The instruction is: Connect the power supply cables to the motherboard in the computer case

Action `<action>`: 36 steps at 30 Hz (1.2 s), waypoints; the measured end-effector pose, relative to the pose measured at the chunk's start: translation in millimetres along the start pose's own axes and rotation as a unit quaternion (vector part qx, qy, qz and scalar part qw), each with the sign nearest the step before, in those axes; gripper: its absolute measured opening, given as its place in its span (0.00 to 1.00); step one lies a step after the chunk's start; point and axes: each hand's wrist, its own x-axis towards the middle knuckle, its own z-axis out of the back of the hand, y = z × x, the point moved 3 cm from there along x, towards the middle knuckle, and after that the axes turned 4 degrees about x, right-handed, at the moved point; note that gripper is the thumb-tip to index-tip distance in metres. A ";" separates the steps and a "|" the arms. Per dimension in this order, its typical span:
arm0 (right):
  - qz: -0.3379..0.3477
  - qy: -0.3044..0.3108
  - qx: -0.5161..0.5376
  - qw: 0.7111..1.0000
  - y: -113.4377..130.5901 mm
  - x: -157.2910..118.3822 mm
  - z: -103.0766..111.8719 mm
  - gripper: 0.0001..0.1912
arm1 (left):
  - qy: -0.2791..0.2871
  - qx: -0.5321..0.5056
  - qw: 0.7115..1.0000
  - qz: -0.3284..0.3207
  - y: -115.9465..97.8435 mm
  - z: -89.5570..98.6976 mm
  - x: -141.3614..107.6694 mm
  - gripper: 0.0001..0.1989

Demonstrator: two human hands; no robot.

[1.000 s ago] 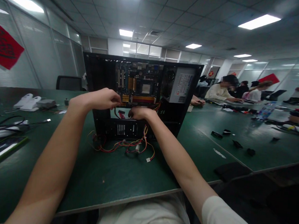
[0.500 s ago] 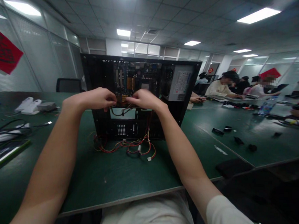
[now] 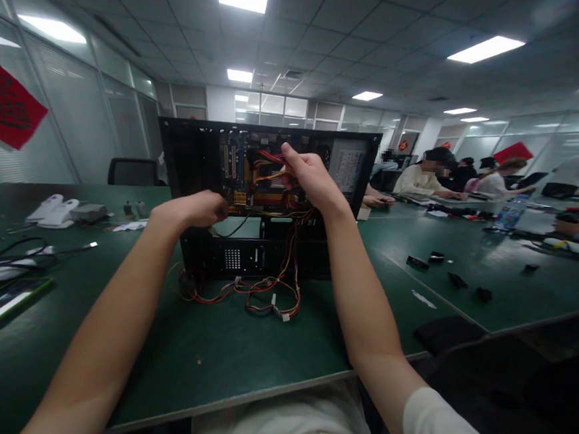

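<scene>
Computer case (image 3: 188, 159): one, standing on the tabletop (image 3: 238, 353) at the person's 12 o'clock, its inside facing the person
Right hand (image 3: 309, 175): towards the case's 1 o'clock, its grip closed on one wire bundle (image 3: 269, 156) of red, yellow and dark strands
Left hand (image 3: 194, 207): at the case's 9 o'clock, fingertips lost in shadow; one cannot tell whether its grip holds anything
Thin dark cable (image 3: 241, 225): one, near the left hand, its ends unclear
Circuit board (image 3: 231, 162): one, partly hidden behind right hand and wires
Power supply (image 3: 347, 171): one, at the case's 2 o'clock, its label unreadable
Loose wires (image 3: 267, 282): one tangle at the case's 6 o'clock, at least two white connectors (image 3: 285, 317)
Black pieces (image 3: 457, 280): five, between 3 and 4 o'clock, too small to identify
</scene>
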 end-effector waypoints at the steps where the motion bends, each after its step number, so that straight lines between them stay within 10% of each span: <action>1: -0.004 -0.003 0.014 1.000 0.7 -0.1 1.7 0.37 | -0.007 -0.005 1.000 -0.006 -1.4 -1.3 2.4 0.16; 8: 0.019 0.143 0.042 0.989 9.1 -10.4 14.6 0.37 | -0.108 -0.283 0.938 -0.167 -34.9 22.6 -12.4 0.35; 13: 0.065 0.273 0.015 0.960 35.6 -30.8 26.3 0.31 | -0.139 -0.236 0.932 -0.238 -67.4 45.4 -35.8 0.17; 21: 0.103 0.311 -0.083 0.941 71.6 -53.5 37.5 0.26 | -0.245 -0.199 0.906 -0.281 -78.9 62.5 -57.5 0.13; 36: 0.005 0.345 -0.110 0.932 49.0 -44.0 33.7 0.34 | -0.311 -0.118 0.910 -0.248 -82.0 61.2 -52.1 0.12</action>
